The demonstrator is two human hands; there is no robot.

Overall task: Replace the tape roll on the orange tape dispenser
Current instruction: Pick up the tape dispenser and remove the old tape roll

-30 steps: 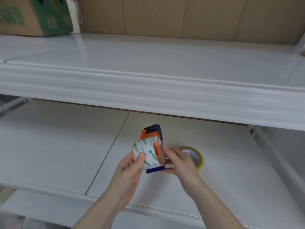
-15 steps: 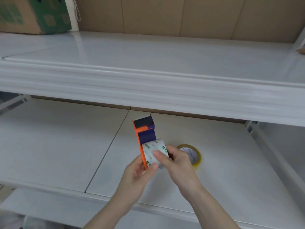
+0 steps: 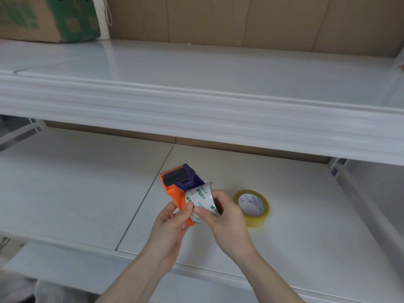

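Observation:
I hold the orange tape dispenser (image 3: 172, 191) above the lower white shelf, its dark blue head and black roller tilted up to the left. My left hand (image 3: 172, 221) grips the dispenser's orange body from below. A tape roll with a white core and green print (image 3: 202, 196) sits on the dispenser. My right hand (image 3: 223, 215) is closed around that roll, thumb against the left thumb. A yellowish clear tape roll (image 3: 252, 207) lies flat on the shelf just right of my right hand.
The lower shelf (image 3: 87, 193) has a seam running from the middle to its front edge. An upper white shelf (image 3: 196, 106) overhangs it. A cardboard box with green print (image 3: 48, 18) stands at the upper shelf's far left. Brown panels form the back wall.
I have turned the dispenser so its head tilts left and the roller faces me. My right hand has shifted further around the printed roll. The yellowish roll has not moved.

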